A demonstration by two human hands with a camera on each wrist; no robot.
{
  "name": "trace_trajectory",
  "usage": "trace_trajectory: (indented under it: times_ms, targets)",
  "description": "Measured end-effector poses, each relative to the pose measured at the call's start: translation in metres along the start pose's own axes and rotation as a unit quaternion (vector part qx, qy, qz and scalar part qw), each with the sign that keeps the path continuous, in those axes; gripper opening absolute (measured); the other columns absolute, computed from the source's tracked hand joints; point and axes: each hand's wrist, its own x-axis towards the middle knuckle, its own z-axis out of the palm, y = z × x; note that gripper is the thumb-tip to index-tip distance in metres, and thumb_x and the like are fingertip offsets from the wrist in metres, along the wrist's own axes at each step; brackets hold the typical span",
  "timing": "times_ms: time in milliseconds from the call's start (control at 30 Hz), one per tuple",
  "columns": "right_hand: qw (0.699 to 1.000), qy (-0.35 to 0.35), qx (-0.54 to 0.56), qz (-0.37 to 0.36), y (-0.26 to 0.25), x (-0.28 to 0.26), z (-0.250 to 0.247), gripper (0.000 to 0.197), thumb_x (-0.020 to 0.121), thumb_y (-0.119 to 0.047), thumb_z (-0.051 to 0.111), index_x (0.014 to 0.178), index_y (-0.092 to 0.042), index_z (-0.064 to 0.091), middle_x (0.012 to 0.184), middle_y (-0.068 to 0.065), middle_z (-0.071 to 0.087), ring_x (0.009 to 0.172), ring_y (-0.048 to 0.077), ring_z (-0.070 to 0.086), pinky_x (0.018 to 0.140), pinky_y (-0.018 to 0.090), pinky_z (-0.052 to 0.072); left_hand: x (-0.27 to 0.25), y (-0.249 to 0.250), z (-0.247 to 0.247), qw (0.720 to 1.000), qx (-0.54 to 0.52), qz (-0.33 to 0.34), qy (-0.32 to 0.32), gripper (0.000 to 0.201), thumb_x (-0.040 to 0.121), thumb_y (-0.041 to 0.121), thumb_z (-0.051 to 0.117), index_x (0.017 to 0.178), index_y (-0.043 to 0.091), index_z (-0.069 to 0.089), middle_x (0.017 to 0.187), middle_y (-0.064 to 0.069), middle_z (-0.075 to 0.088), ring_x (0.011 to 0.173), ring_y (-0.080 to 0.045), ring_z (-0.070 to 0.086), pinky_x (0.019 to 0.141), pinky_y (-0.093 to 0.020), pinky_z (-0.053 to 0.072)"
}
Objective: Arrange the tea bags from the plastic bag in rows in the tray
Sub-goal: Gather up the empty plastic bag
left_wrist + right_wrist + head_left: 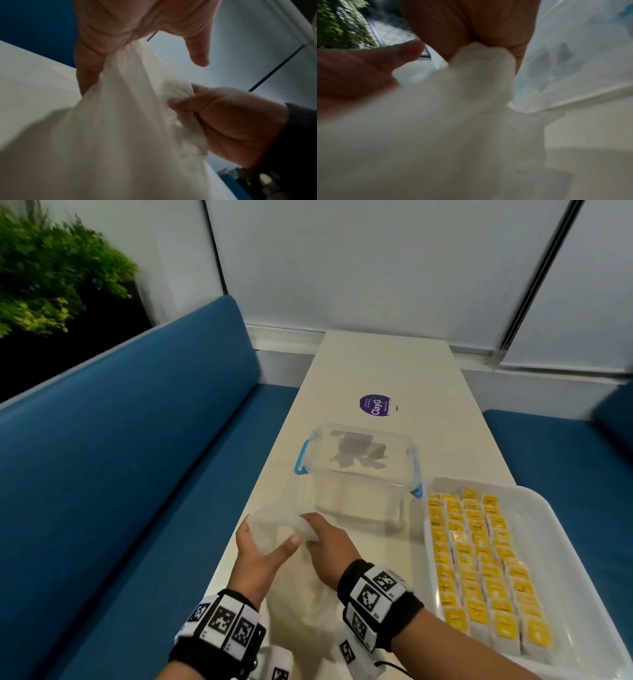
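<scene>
A thin white plastic bag [301,587] hangs limp over the table's near end, and both hands hold its top edge. My left hand [260,553] grips the bag's rim with curled fingers [96,44] while its thumb sticks out free. My right hand [325,539] clutches a bunched part of the bag [481,65]; it also shows as the right hand [223,115] pinching the film. The bag's contents are hidden. At the right, a white tray [582,542] holds several rows of yellow tea bags [479,559].
A clear plastic box [359,470] with blue latches stands just beyond the hands, left of the tray. A round purple sticker [376,405] lies farther back on the white table [376,364]. Blue bench seats [137,474] flank the table on both sides.
</scene>
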Motion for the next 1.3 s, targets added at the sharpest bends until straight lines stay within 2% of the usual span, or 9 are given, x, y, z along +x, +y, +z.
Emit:
trace_trajectory:
  times_ms: [200,367,533,700,833,933,1067,1200,1300]
  targets:
    - [0.992,-0.008,0.022,-0.126,-0.01,-0.018,-0.003,0.061,0.08,-0.011,0.04,0.14,-0.024,0.038,0.144,-0.003,0.042,0.133,0.014,0.04,0.112,0.028,0.031,0.009,0.032,0.04,0.985,-0.154,0.064,0.047,0.029,0.083,0.015,0.066,0.108,0.024,0.055,0.113,-0.009,0.066,0.104,-0.027,0.064,0.096,-0.046,0.047]
    - [0.969,0.174,0.16,-0.077,0.001,-0.04,-0.026,0.081,0.06,-0.07,0.052,0.13,-0.041,0.026,0.135,-0.017,0.028,0.128,-0.001,0.032,0.111,0.033,0.03,-0.009,0.052,0.066,0.97,-0.209,0.119,-0.031,0.037,0.089,0.029,0.054,0.124,0.016,0.056,0.117,-0.01,0.066,0.105,-0.025,0.064,0.09,-0.042,0.051]
    - [0.891,0.121,0.429,-0.085,0.001,-0.058,-0.086,0.12,0.04,-0.043,0.083,0.135,-0.048,0.011,0.129,-0.015,0.045,0.113,-0.004,0.053,0.098,0.025,0.048,-0.038,0.053,0.111,0.95,-0.247,0.019,-0.192,0.058,0.078,0.049,0.044,0.119,0.01,0.057,0.112,-0.014,0.068,0.104,-0.027,0.066,0.091,-0.043,0.052]
    - [0.926,0.148,0.332,-0.1,0.019,-0.096,-0.139,0.063,0.047,-0.012,0.085,0.102,-0.027,0.058,0.1,-0.001,0.065,0.093,0.014,0.063,0.086,0.033,0.053,-0.072,0.047,0.159,0.94,-0.176,0.035,-0.292,0.038,0.078,0.038,0.046,0.096,0.011,0.065,0.087,-0.006,0.075,0.083,-0.015,0.071,0.076,-0.03,0.056]
    - [0.934,0.225,0.254,-0.109,0.056,-0.148,-0.174,0.041,0.05,-0.013,0.076,0.08,-0.033,0.058,0.071,-0.013,0.059,0.069,0.006,0.054,0.066,0.028,0.049,-0.113,0.028,0.205,0.935,-0.06,0.116,-0.329,0.033,0.082,0.038,0.051,0.102,0.016,0.065,0.099,-0.004,0.073,0.095,-0.012,0.067,0.08,-0.022,0.053]
    - [0.933,0.284,0.196,-0.105,0.094,-0.203,-0.195,0.032,0.053,-0.019,0.073,0.076,-0.036,0.058,0.067,-0.015,0.059,0.063,0.001,0.051,0.059,0.021,0.046,-0.142,-0.007,0.241,0.931,0.009,0.192,-0.31,0.051,0.066,0.061,0.063,0.107,0.031,0.057,0.121,-0.004,0.057,0.117,-0.017,0.053,0.101,-0.038,0.043]
    - [0.914,0.353,0.174,-0.097,0.16,-0.278,-0.2,0.025,0.06,-0.014,0.072,0.077,-0.023,0.057,0.07,-0.009,0.06,0.062,0.003,0.053,0.056,0.02,0.045,-0.187,-0.071,0.288,0.906,0.048,0.222,-0.358,0.054,0.063,0.065,0.059,0.104,0.03,0.056,0.116,-0.003,0.058,0.114,-0.019,0.054,0.098,-0.048,0.044]
    - [0.892,0.41,0.186,-0.029,0.224,-0.351,-0.195,0.027,0.052,-0.034,0.072,0.074,-0.029,0.058,0.069,-0.013,0.063,0.059,-0.002,0.053,0.054,0.013,0.043,-0.241,-0.132,0.33,0.865,0.13,0.204,-0.439,0.051,0.064,0.065,0.051,0.103,0.032,0.055,0.112,0.002,0.061,0.107,-0.009,0.057,0.095,-0.037,0.047]
    - [0.835,0.499,0.228,0.028,0.284,-0.399,-0.192,0.031,0.052,-0.017,0.076,0.076,-0.023,0.057,0.069,-0.008,0.062,0.058,0.0,0.053,0.053,0.012,0.043,-0.272,-0.174,0.354,0.807,0.229,0.211,-0.501,0.057,0.062,0.061,0.049,0.114,0.039,0.044,0.131,0.011,0.044,0.123,-0.004,0.043,0.107,-0.028,0.036]
